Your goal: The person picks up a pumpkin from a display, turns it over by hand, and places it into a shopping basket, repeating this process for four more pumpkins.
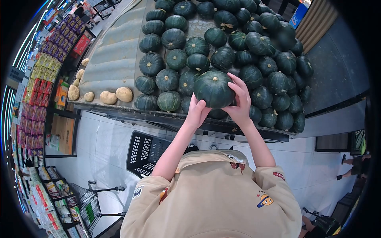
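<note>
Between my two hands is a round dark green pumpkin [214, 90], its pale stem turned up toward the camera. My left hand [197, 110] grips it from the lower left, the thumb pressed on its side. My right hand [239, 99] wraps its right side, fingers spread along the rind. The held pumpkin hides part of the front of the display. Many more dark green pumpkins, such as this one [167, 79], are piled on the produce stand [190, 121] beyond and around my hands.
Several potatoes [124, 94] lie along the stand's left corner. A black basket [137, 152] is on the floor by my left side. A shopping cart [91, 206] stands lower left, near shelves of packaged goods [39, 87]. Other people's legs [349, 166] show at right.
</note>
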Action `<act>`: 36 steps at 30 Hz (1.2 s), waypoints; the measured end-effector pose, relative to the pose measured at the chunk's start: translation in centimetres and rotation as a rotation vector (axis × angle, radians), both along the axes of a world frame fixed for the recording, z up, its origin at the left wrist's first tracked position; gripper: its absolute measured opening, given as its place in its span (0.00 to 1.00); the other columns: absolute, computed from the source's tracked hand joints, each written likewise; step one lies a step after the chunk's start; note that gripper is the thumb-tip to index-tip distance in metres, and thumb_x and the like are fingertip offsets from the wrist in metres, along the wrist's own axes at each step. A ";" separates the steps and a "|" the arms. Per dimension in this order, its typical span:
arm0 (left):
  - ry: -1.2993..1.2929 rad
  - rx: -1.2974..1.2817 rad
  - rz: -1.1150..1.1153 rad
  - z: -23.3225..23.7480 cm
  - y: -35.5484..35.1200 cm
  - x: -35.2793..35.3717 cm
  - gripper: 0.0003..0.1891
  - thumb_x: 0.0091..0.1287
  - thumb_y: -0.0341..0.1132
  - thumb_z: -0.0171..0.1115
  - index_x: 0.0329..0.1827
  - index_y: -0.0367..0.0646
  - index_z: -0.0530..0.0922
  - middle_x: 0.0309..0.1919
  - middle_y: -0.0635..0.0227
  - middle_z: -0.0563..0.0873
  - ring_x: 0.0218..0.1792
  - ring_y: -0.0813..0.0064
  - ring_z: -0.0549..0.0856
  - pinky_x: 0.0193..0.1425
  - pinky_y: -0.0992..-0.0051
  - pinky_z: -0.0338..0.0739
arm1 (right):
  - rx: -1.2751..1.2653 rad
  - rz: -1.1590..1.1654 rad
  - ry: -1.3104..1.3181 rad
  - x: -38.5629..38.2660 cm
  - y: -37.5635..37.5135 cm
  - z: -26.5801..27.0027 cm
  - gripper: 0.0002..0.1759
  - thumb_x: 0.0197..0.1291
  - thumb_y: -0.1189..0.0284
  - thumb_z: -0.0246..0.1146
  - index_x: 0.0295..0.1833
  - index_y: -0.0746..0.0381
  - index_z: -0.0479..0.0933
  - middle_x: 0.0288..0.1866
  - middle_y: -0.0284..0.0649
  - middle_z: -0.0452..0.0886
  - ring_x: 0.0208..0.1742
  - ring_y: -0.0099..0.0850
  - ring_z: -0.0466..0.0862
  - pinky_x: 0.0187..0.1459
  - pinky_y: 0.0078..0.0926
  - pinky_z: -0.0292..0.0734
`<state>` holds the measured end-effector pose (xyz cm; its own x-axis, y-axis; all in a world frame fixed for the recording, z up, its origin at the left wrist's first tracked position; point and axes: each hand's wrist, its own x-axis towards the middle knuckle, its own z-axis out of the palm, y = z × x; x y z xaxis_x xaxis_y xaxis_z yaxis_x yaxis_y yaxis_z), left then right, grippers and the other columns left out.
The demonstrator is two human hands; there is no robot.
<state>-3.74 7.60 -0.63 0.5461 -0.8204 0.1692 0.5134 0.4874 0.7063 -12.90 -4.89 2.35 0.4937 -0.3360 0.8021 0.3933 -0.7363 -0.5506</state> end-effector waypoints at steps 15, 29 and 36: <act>0.279 -0.021 -0.143 0.4 1.5 -0.9 0.41 0.57 0.66 0.51 0.66 0.45 0.62 0.61 0.64 0.71 0.60 0.68 0.73 0.60 0.63 0.69 | 0.760 0.690 0.303 -1.5 -0.3 -0.3 0.59 0.35 0.77 0.77 0.73 0.58 0.49 0.68 0.37 0.61 0.67 0.30 0.65 0.63 0.33 0.67; 0.353 0.129 0.021 1.3 4.0 -4.1 0.31 0.66 0.55 0.44 0.64 0.42 0.66 0.58 0.60 0.74 0.56 0.65 0.77 0.56 0.64 0.74 | 0.903 0.818 0.249 -1.7 1.7 -1.7 0.67 0.29 0.67 0.80 0.74 0.58 0.43 0.69 0.38 0.58 0.70 0.33 0.60 0.69 0.34 0.55; 0.226 0.180 0.206 3.1 7.1 -6.4 0.26 0.72 0.42 0.40 0.72 0.47 0.52 0.58 0.58 0.73 0.53 0.67 0.80 0.54 0.65 0.77 | 1.034 0.748 0.219 -2.6 5.4 -3.3 0.69 0.27 0.55 0.81 0.73 0.61 0.44 0.63 0.40 0.63 0.63 0.30 0.68 0.64 0.30 0.64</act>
<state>-10.10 14.75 2.47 0.7106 -0.6946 -0.1121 0.5701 0.4751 0.6702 -15.46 0.52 -0.91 0.9171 -0.3346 0.2167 0.3521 0.4250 -0.8339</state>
